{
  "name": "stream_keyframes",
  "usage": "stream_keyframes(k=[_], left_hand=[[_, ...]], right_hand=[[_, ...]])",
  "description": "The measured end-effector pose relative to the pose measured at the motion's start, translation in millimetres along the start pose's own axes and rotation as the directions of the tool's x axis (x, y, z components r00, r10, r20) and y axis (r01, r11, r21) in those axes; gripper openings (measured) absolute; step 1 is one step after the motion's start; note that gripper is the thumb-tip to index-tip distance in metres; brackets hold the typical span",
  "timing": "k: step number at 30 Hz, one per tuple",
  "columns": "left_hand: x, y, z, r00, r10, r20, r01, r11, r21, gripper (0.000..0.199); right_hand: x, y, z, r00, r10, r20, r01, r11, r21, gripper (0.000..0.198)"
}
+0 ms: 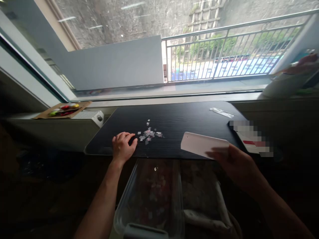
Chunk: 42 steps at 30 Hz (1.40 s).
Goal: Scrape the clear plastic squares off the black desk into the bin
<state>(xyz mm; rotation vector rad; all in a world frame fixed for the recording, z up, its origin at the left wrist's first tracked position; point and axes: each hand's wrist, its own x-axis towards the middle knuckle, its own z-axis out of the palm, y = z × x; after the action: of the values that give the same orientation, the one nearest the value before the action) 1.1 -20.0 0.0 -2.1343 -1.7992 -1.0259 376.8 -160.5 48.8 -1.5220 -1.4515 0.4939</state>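
My right hand (230, 157) grips a pale card tag (199, 142) by its near right end, fingers closed on it. The tag has a small hole near its far left corner and is held over the table's front edge. My left hand (124, 142) rests on the black table (174, 118), fingers apart and nothing seen in them. Just right of its fingertips lies a loose heap of small whitish and greyish square pieces (149, 133), with a few strays behind.
Below the table's front edge stands a clear plastic bin (119, 212) with small pieces inside. A clear plastic strip (221, 112) lies at the back right, near a partly blurred-out package (249, 142). A radiator (92, 116) and a window are beyond.
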Motion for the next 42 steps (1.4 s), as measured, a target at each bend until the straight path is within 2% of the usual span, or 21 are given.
stream_keyframes(k=[4, 6, 13, 16, 18, 23, 26, 30, 34, 37, 42], left_hand=[[4.2, -4.3, -6.2, 0.999, 0.001, -0.049, -0.003, 0.999, -0.04, 0.028], [6.1, -4.0, -10.4, 0.997, 0.004, -0.077, -0.009, 0.998, -0.06, 0.03], [7.6, 12.0, -12.9, 0.991, 0.044, -0.126, -0.064, 0.986, -0.154, 0.028], [2.6, 19.8, -12.8, 0.99, 0.022, -0.138, -0.044, 0.986, -0.161, 0.025], [-1.9, 22.7, -13.6, 0.997, 0.021, -0.068, -0.034, 0.981, -0.19, 0.025], [-6.8, 16.3, -11.2, 0.998, -0.026, -0.06, 0.01, 0.964, -0.264, 0.025], [-6.0, 6.5, -12.2, 0.99, -0.059, -0.124, 0.033, 0.979, -0.199, 0.023], [-4.7, -2.7, -18.0, 0.997, -0.03, -0.076, 0.019, 0.989, -0.145, 0.028], [-1.6, -10.9, -8.3, 0.998, -0.024, -0.057, 0.024, 1.0, -0.004, 0.025], [-1.8, -9.8, -2.1, 0.998, -0.042, -0.048, 0.043, 0.999, 0.022, 0.025], [-3.8, 0.7, -2.5, 0.997, -0.067, -0.024, 0.067, 0.998, -0.003, 0.025]], right_hand=[[-8.2, 2.4, -20.0, 0.989, 0.049, -0.139, -0.058, 0.996, -0.064, 0.016], [-8.7, 3.0, -23.7, 0.985, 0.039, -0.166, -0.05, 0.997, -0.059, 0.017], [11.8, -20.8, -18.9, 0.997, -0.049, -0.058, 0.045, 0.996, -0.075, 0.017], [25.9, -36.2, -9.7, 0.998, -0.056, 0.007, 0.057, 0.993, -0.104, 0.017], [35.1, -44.5, -1.2, 0.995, -0.057, 0.077, 0.066, 0.99, -0.123, 0.017], [57.9, -56.5, 24.7, 0.988, -0.061, 0.142, 0.084, 0.983, -0.164, 0.022], [67.5, -58.8, 38.6, 0.981, -0.085, 0.175, 0.117, 0.976, -0.184, 0.021], [75.4, -55.0, 52.6, 0.977, -0.147, 0.155, 0.166, 0.979, -0.119, 0.016], [84.1, -47.6, 69.8, 0.962, -0.214, 0.169, 0.223, 0.974, -0.034, 0.017], [87.1, -54.9, 81.4, 0.94, -0.262, 0.219, 0.274, 0.961, -0.027, 0.02], [94.4, -64.7, 101.7, 0.927, -0.27, 0.261, 0.293, 0.954, -0.055, 0.021]])
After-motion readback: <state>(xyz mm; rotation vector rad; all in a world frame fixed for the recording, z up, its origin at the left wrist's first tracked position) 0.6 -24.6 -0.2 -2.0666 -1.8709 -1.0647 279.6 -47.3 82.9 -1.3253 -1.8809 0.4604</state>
